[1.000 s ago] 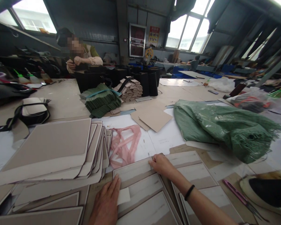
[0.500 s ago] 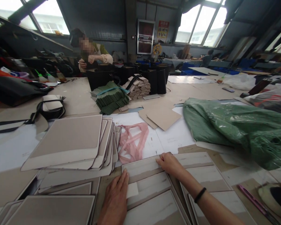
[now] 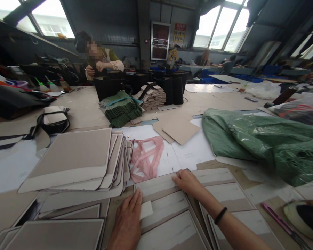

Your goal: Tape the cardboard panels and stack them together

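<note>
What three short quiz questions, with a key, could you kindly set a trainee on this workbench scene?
1. On which arm is the black band worn?
2. True or false: in the picture, the green sack lies to the right of the pink strips.
3. The left hand rests at the edge of:
A) the green sack
B) the white-striped panels
C) the pink strips

Key: 1. the right; 2. true; 3. B
</note>
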The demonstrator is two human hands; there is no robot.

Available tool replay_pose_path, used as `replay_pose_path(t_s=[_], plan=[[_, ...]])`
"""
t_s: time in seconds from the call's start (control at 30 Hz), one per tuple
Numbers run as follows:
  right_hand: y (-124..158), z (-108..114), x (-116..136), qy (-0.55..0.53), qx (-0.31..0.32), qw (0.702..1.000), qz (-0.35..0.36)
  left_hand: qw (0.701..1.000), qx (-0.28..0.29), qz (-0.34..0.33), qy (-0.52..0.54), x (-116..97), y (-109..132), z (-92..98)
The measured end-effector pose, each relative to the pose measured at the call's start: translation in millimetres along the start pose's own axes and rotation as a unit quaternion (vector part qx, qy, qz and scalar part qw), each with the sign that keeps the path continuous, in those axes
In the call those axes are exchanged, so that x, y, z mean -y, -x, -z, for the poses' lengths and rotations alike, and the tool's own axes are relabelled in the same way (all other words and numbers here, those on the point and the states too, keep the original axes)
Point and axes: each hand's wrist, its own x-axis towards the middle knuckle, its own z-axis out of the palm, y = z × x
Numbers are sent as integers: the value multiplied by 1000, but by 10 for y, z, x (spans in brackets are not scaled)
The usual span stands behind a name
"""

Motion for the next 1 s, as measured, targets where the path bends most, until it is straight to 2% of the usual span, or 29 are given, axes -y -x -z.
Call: replay_pose_path(t_s=[0.1,0.27,0.43,0.6,0.7,0.9,1.0], plan=[[-14,36,-18,-1,10,1000,-3,1000,1,-5,5,29,-18,-26],[-34,111,-56,-8,18,1000,-1,999,-36,-28,-5,66,-24,-89],[-75,128,-86,-33,47,998,2,998,-52,-30,-17,64,13,-73],[-147,75,-133,-61,81,995,4,996,-74,-41,38,57,43,17],[-145,85,-126,-56,84,995,4,994,-65,-28,80,20,54,94],[-47,165,-60,-2,119,993,20,986,-52,-11,157,-28,76,238],[-34,203,0,41,115,992,24,978,-47,-11,201,12,48,287]])
